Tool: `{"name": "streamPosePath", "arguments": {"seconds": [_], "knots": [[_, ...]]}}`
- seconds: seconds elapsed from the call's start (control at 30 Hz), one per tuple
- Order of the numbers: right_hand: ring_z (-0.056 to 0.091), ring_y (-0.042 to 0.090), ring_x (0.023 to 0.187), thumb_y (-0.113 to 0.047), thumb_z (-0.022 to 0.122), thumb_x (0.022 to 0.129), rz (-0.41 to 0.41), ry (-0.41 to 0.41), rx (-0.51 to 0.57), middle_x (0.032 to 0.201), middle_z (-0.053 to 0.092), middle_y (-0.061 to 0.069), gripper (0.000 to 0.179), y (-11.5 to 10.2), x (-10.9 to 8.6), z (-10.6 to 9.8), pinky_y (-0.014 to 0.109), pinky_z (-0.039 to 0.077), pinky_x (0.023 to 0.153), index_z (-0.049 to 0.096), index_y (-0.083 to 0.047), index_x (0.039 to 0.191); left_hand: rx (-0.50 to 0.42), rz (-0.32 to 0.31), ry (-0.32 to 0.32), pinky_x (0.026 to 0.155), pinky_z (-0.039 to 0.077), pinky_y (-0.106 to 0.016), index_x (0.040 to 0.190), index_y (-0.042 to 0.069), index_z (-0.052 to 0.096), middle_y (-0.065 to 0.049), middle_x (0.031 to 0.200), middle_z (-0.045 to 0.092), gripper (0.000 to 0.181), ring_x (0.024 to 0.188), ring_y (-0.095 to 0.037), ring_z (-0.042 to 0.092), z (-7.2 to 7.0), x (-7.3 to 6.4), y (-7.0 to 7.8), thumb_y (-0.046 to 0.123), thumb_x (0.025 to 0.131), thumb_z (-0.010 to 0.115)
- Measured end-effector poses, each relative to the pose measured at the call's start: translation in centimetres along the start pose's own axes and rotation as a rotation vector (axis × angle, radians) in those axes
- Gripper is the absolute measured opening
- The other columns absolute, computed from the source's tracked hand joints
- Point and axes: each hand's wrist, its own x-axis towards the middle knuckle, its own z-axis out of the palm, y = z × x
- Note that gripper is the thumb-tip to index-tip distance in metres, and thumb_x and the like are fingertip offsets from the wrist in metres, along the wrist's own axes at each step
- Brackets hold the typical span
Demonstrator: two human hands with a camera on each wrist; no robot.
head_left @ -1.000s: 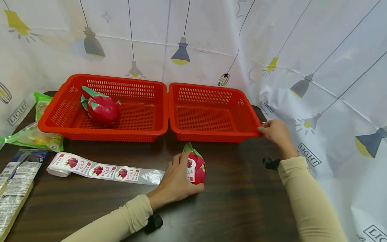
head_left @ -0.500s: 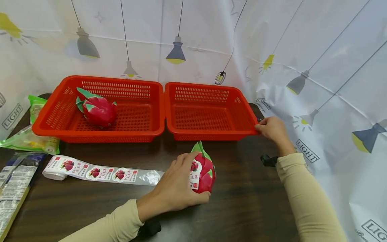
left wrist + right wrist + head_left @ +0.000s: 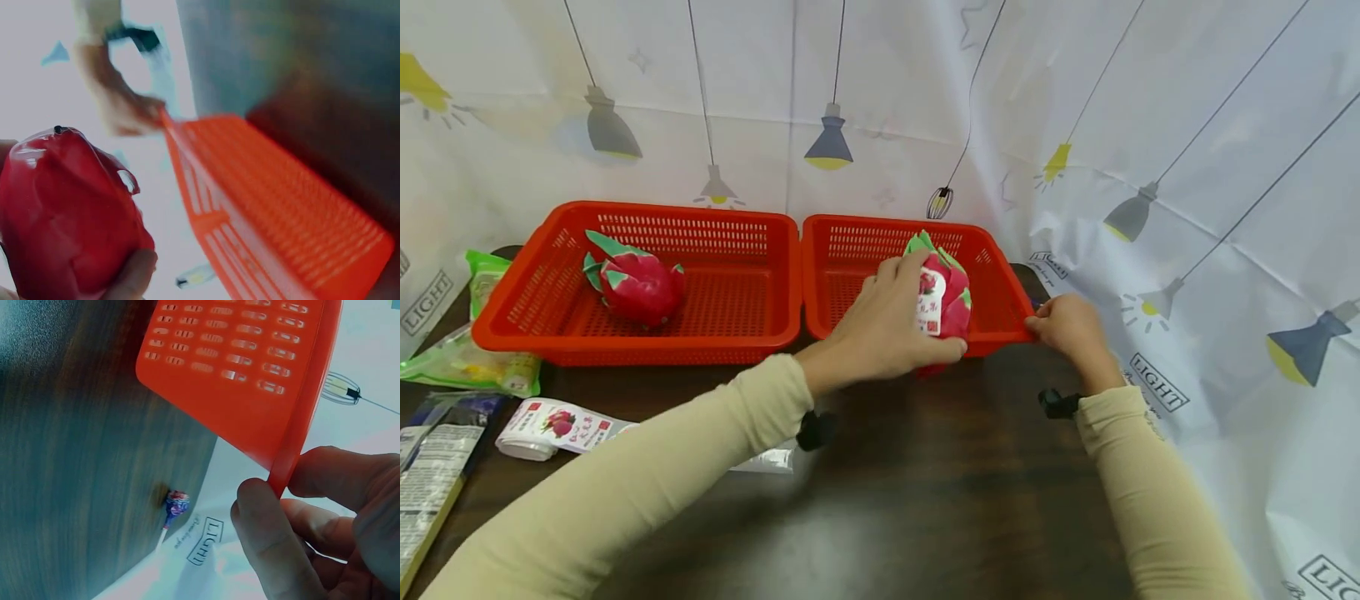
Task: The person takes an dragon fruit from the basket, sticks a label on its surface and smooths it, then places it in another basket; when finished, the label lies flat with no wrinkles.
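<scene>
My left hand (image 3: pixel 887 321) grips a red dragon fruit (image 3: pixel 953 304) with green leaf tips and a white sticker on its side. It holds the fruit up over the front rim of the right-hand red basket (image 3: pixel 850 242). In the left wrist view the dragon fruit (image 3: pixel 69 212) fills the lower left, a thumb curled against it. My right hand (image 3: pixel 1067 325) pinches the right front corner of that basket's rim between thumb and fingers, as the right wrist view shows on the basket (image 3: pixel 250 412). A second dragon fruit (image 3: pixel 643 287) lies in the left-hand basket (image 3: pixel 730 342).
A roll of dragon fruit stickers (image 3: pixel 531 433) lies unrolled at the left, partly behind my left sleeve. Food packets (image 3: pixel 490 367) and a long silver packet (image 3: pixel 433 467) lie at the far left. A wrapped lollipop (image 3: pixel 177 503) lies beyond the right basket. A printed curtain (image 3: pixel 880 50) hangs behind.
My left hand has lifted the dragon fruit from the table and carried it forward and right to the right-hand basket. The right hand keeps its pinch on the rim.
</scene>
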Motion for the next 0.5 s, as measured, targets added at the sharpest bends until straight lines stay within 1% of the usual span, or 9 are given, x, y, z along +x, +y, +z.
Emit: {"name": "streamPosePath", "arguments": {"seconds": [0.07, 0.13, 0.23, 0.27, 0.37, 0.43, 0.5], "knots": [[0.056, 0.027, 0.068, -0.023, 0.062, 0.094, -0.014, 0.003, -0.030, 0.068, 0.067, 0.009, 0.031, 0.0, 0.1, -0.3, 0.029, 0.039, 0.057, 0.076, 0.004, 0.087, 0.046, -0.010, -0.005, 0.087, 0.059, -0.036, 0.153, 0.014, 0.027, -0.009, 0.141, 0.047, 0.096, 0.121, -0.022, 0.048, 0.2, 2.9, 0.4, 0.043, 0.078, 0.081], [0.055, 0.026, 0.066, -0.023, 0.062, 0.094, -0.016, -0.007, -0.053, 0.065, 0.066, 0.008, 0.031, -0.3, 0.2, -0.6, 0.029, 0.039, 0.055, 0.076, 0.004, 0.086, 0.089, -0.022, -0.016, 0.090, 0.059, -0.038, 0.153, 0.013, 0.026, -0.011, 0.140, 0.047, 0.096, 0.121, -0.024, 0.048, 0.7, 5.6, 0.5, 0.043, 0.079, 0.080], [0.055, 0.026, 0.065, -0.021, 0.062, 0.094, -0.033, -0.014, -0.090, 0.063, 0.065, 0.007, 0.031, -0.8, 0.5, -0.9, 0.029, 0.039, 0.055, 0.076, 0.005, 0.084, 0.133, -0.073, -0.052, 0.094, 0.057, -0.043, 0.152, 0.013, 0.027, -0.012, 0.141, 0.046, 0.096, 0.122, -0.029, 0.046, 2.1, 9.1, 0.3, 0.044, 0.079, 0.080], [0.055, 0.026, 0.065, -0.021, 0.063, 0.093, -0.037, -0.011, -0.101, 0.063, 0.065, 0.008, 0.031, -0.9, 0.5, -1.0, 0.029, 0.039, 0.055, 0.076, 0.005, 0.083, 0.150, -0.093, -0.065, 0.095, 0.057, -0.045, 0.152, 0.013, 0.027, -0.013, 0.142, 0.046, 0.096, 0.123, -0.030, 0.046, 2.7, 10.0, 0.1, 0.045, 0.079, 0.080], [0.054, 0.027, 0.063, -0.021, 0.063, 0.093, -0.057, 0.014, -0.129, 0.060, 0.061, 0.005, 0.031, -1.0, 0.5, -1.0, 0.030, 0.037, 0.055, 0.074, 0.001, 0.075, 0.195, -0.151, -0.086, 0.100, 0.054, -0.048, 0.150, 0.012, 0.031, -0.015, 0.143, 0.046, 0.093, 0.124, -0.035, 0.048, 4.8, 12.4, -0.5, 0.048, 0.080, 0.080], [0.053, 0.027, 0.062, -0.021, 0.064, 0.093, -0.047, 0.017, -0.135, 0.058, 0.060, 0.004, 0.031, -0.9, 0.2, -0.9, 0.030, 0.037, 0.054, 0.073, 0.000, 0.072, 0.220, -0.184, -0.105, 0.102, 0.052, -0.048, 0.151, 0.010, 0.031, -0.017, 0.144, 0.046, 0.093, 0.124, -0.037, 0.050, 6.3, 13.6, -0.8, 0.049, 0.081, 0.079], [0.052, 0.027, 0.061, -0.021, 0.065, 0.093, -0.032, 0.004, -0.145, 0.057, 0.059, 0.004, 0.031, -0.9, -0.2, -0.9, 0.030, 0.038, 0.053, 0.073, -0.002, 0.070, 0.232, -0.209, -0.118, 0.103, 0.052, -0.047, 0.150, 0.009, 0.032, -0.019, 0.144, 0.046, 0.092, 0.124, -0.038, 0.051, 7.8, 14.5, -1.0, 0.050, 0.082, 0.079]]}}
